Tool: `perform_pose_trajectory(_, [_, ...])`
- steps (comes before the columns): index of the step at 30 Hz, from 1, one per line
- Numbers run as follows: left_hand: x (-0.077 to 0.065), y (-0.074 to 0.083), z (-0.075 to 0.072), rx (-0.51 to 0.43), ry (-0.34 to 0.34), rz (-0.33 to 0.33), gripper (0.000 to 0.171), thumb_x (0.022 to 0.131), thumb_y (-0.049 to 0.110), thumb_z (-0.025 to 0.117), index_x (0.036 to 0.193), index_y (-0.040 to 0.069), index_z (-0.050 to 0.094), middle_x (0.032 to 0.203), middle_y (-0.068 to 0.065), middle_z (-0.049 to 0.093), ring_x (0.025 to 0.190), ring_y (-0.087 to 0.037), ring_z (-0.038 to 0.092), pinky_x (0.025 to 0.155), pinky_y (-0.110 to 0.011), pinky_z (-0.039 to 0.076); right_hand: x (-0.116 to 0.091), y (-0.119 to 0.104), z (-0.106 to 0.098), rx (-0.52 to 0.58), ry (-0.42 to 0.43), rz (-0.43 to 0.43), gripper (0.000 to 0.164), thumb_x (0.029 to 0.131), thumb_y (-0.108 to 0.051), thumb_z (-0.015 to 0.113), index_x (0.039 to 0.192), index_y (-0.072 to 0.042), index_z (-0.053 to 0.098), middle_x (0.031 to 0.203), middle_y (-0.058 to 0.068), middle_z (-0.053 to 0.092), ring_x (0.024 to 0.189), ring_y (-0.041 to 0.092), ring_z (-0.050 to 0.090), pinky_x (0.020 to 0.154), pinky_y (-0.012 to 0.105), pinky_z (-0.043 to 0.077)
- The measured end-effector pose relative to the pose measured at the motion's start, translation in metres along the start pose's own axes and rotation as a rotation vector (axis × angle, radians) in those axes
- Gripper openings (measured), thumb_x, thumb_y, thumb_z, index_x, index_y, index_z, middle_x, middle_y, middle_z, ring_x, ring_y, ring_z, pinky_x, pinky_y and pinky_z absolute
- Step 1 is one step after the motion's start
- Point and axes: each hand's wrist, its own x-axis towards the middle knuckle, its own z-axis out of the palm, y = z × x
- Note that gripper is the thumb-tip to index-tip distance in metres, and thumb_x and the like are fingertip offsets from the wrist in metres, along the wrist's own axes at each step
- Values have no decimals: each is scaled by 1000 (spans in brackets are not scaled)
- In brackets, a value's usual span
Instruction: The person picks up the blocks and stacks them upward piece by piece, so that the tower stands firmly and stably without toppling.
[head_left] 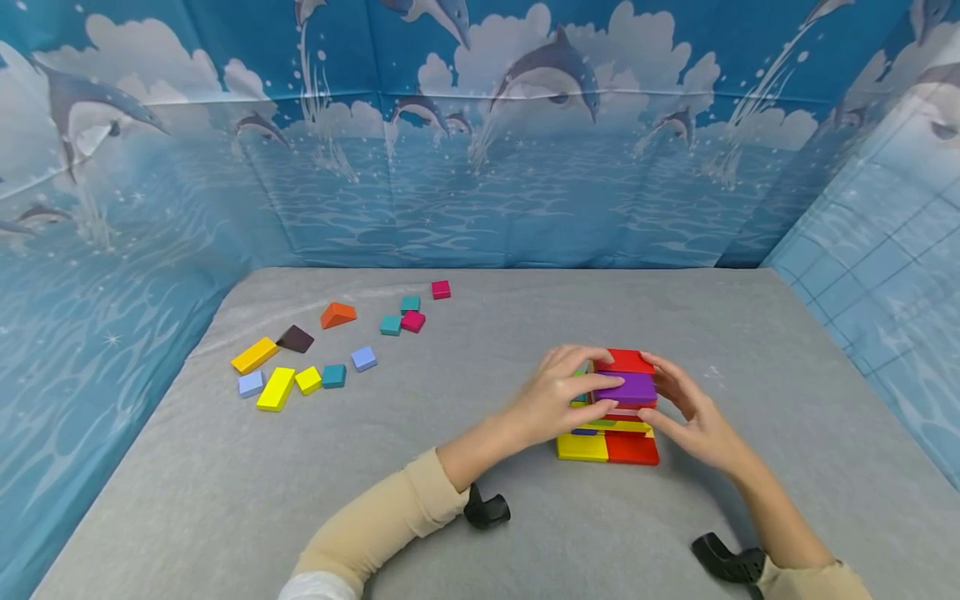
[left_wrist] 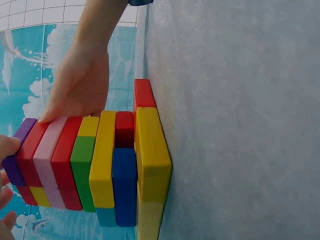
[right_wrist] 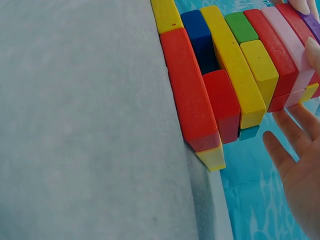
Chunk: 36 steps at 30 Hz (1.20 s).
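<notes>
Tower [head_left: 630, 391] stood right, loose blocks [head_left: 333, 377] lay left

On the table [head_left: 450, 375], the tower stood between your left hand [head_left: 553, 395] and your right hand [head_left: 695, 417], well apart from the loose blocks. The curtain [head_left: 487, 212] hung behind the table.

Bright, even head view with soft shadows on the grey surface [head_left: 450, 375], duller wrist views.

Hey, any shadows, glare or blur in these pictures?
Head view: soft shadow beside the right forearm, backdrop palest toward upper right; left wrist: block stack appears sideways, edges fairly crisp; right wrist: grey cloth looks soft, slightly blurred.
</notes>
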Motion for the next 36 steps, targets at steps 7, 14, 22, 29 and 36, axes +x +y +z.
perform_pose_trajectory(7, [2,0,7,-178,-8,-109,28,81,19,70,107,11,68,130,-10,48,128,-21,34,107,-35,25,0,0,-1,4,0,-1,79,74,18,61,141,0,25,139,-12,34,118,1,40,94,10,33])
perform_pose_trajectory(14, [0,-3,11,-357,-18,-167,30,80,14,71,108,7,66,130,-12,45,120,-19,42,91,-17,40,-1,-3,-1,4,-4,36,77,76,15,61,142,-2,25,139,-14,32,119,-1,38,94,8,31])
perform_pose_trajectory(22, [0,-7,12,-442,-14,-167,31,78,10,72,108,5,65,128,-10,45,119,-16,40,88,-14,41,1,-11,-1,-4,6,52,72,79,13,60,141,-4,28,141,-9,31,122,0,35,96,8,29])
perform_pose_trajectory(29, [-1,-10,9,-445,-34,-159,39,77,12,73,114,6,63,133,-11,41,124,-15,36,92,-16,40,1,-14,-1,15,16,29,66,79,15,57,138,-1,33,143,-3,31,124,5,34,96,9,30])
perform_pose_trajectory(36, [-19,-54,-20,-342,53,-218,50,76,17,75,121,7,58,135,-10,42,127,-17,34,103,-36,31,2,-14,1,-9,38,27,66,78,15,59,138,0,35,142,-4,32,125,4,33,95,9,32])
